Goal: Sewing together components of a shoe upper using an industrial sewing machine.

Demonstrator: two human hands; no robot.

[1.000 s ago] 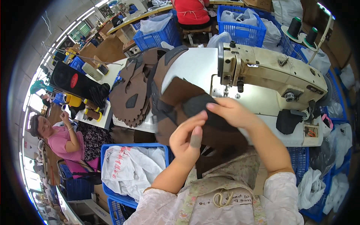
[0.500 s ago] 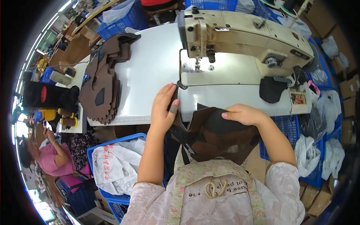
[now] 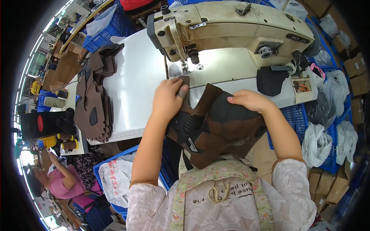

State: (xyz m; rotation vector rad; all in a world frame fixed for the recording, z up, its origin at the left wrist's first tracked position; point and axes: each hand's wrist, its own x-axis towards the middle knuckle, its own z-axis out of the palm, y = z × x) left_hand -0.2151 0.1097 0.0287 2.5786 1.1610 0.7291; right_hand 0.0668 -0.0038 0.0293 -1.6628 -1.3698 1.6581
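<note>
A brown and black piece (image 3: 219, 131), sewn from leather-like panels with a small pale label, spans the gap between the table's front edge and my lap. My left hand (image 3: 167, 96) is closed on a narrow brown strip of it just in front of the needle area, a ring-like band on one finger. At the piece's right side, my right hand (image 3: 250, 101) pinches the black panel, thumb on top and fingers hidden underneath. Beyond both hands stands a cream sewing machine (image 3: 231, 32), its presser foot (image 3: 185, 67) close to the strip's far end.
Stacked brown cut pieces (image 3: 92, 100) lie on the white table (image 3: 133, 77) at the left. A black fabric piece (image 3: 271, 81) rests near the right end. Blue crates (image 3: 296, 119) with plastic bags flank the table. A seated person in pink (image 3: 65, 181) is at far left.
The strip under my left hand has advanced toward the needle area. The piece has turned and opened, showing more of its brown panels and label. The whole view has shifted slightly.
</note>
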